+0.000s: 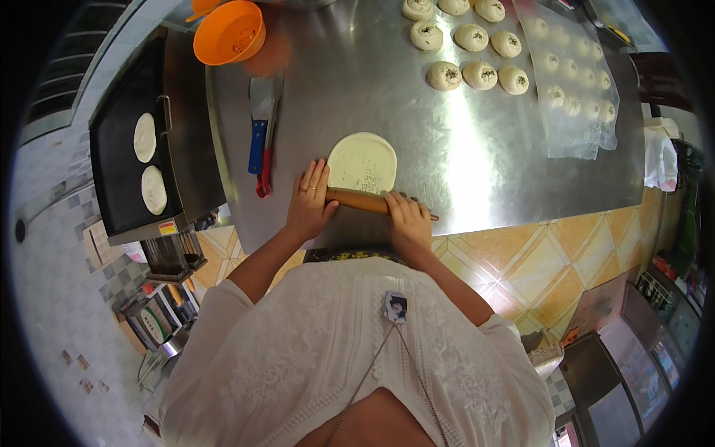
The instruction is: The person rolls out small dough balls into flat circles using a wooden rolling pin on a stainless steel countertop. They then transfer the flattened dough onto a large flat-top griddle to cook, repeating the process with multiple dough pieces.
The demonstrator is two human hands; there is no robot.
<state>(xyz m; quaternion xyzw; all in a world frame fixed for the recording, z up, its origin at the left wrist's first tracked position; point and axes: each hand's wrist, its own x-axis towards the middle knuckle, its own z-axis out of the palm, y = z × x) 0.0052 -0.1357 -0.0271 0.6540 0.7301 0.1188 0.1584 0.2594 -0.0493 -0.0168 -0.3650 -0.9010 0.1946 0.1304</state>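
A thin, rounded sheet of pale dough lies flat on the steel table, with small dark specks near its lower edge. Across that edge rests a wooden rolling pin. My left hand, with a ring on one finger, is on the pin's left end, its fingers reaching forward beside the dough. My right hand curls over the pin near its tapered right end, and the tip sticks out past the fingers.
Left of the dough lie a blue-handled scraper and a red-handled tool. An orange bowl stands far left. A griddle holds two flat dough rounds. Several dough balls sit far right, more under plastic sheeting.
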